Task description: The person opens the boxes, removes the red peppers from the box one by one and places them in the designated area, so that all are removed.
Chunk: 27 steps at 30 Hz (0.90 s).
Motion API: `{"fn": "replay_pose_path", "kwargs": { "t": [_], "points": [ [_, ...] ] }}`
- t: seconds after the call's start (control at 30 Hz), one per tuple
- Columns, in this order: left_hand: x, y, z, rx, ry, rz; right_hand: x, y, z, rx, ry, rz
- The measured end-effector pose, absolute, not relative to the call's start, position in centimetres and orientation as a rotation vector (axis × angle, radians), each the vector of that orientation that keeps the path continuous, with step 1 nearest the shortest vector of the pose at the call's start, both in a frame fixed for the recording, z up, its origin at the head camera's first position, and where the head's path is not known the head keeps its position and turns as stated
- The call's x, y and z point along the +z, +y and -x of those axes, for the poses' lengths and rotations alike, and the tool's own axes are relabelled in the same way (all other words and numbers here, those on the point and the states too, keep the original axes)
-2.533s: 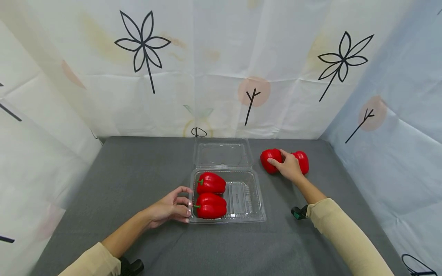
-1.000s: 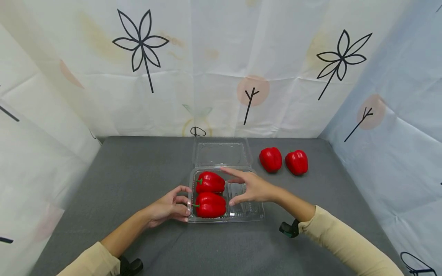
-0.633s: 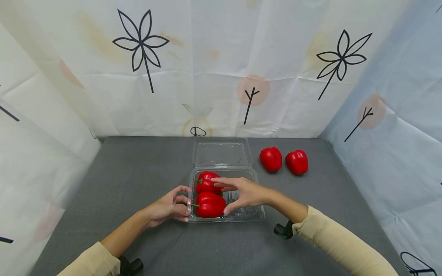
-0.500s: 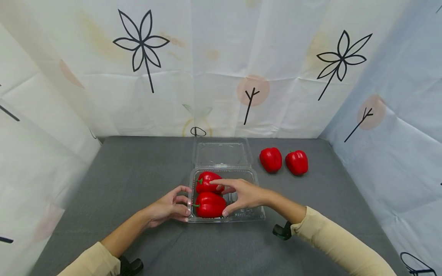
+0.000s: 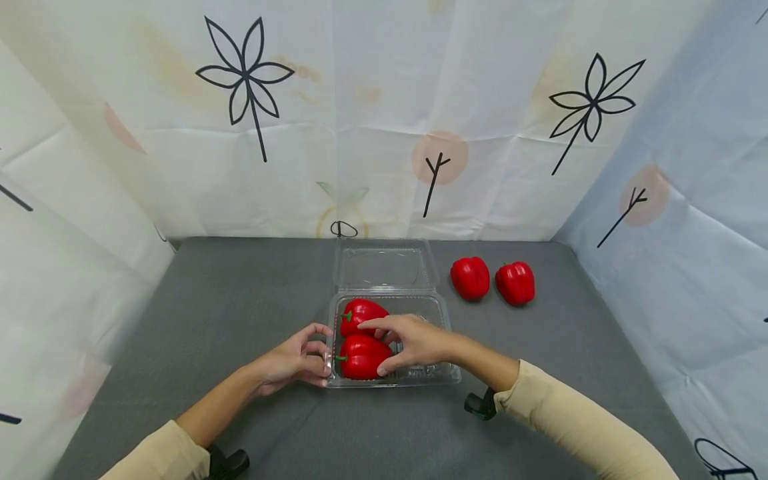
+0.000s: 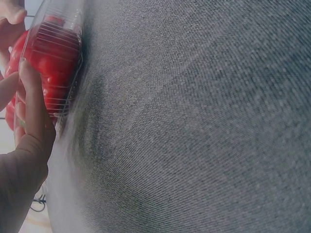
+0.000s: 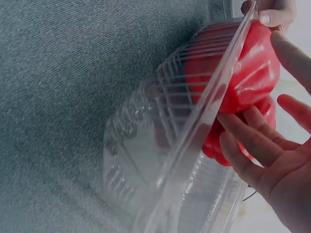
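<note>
A clear plastic clamshell container (image 5: 429,381) lies with its lid (image 5: 384,257) folded back. Two red bell peppers are in its left half: a far pepper (image 5: 360,313) and a near pepper (image 5: 360,360), with green stems pointing left. My left hand (image 5: 300,359) pinches the container's left rim between thumb and fingers, as the left wrist view also shows. My right hand (image 5: 414,343) hovers over the container with fingers spread around the near pepper's right end. In the right wrist view, its fingertips (image 7: 228,138) are right at the near pepper (image 7: 255,63).
Two more red bell peppers, one left (image 5: 471,278) and one right (image 5: 515,283), lie side by side at the back right of the grey cloth-covered table (image 5: 258,280). A patterned white curtain (image 5: 384,100) closes off the back and sides.
My right hand has let go of the left one of the loose peppers, come left over the container, and lowered toward the near pepper. The left hand has stayed on the rim.
</note>
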<state>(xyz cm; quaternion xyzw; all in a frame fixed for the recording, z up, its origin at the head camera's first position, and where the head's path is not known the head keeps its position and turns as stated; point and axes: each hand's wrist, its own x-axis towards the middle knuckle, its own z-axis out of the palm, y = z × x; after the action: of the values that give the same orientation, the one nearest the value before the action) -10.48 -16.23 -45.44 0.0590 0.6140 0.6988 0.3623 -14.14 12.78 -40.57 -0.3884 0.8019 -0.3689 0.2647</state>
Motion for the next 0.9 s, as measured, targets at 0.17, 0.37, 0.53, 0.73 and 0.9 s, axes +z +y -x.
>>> {"fn": "replay_pose_path", "kwargs": {
  "t": [0.17, 0.37, 0.53, 0.73, 0.9],
  "points": [
    [-45.53, -16.18, 10.50, 1.799, 1.574, -0.147, -40.56, 12.31, 13.75, -0.840, 2.308, 1.102],
    [-45.67, -16.04, 10.59, 1.800, 1.579, -0.139, -40.64, 11.91, 13.49, -0.713, 2.370, 1.105],
    [-45.78, -16.01, 10.66, 1.805, 1.578, -0.137, -40.88, 11.92, 13.67, -0.739, 2.357, 1.113],
    [-45.71, -16.12, 10.64, 1.803, 1.582, -0.139, -41.22, 11.84, 13.92, -0.763, 2.354, 1.137],
    [-45.72, -16.15, 10.57, 1.802, 1.583, -0.138, -41.38, 11.73, 13.99, -0.734, 2.377, 1.164]
  ]
}}
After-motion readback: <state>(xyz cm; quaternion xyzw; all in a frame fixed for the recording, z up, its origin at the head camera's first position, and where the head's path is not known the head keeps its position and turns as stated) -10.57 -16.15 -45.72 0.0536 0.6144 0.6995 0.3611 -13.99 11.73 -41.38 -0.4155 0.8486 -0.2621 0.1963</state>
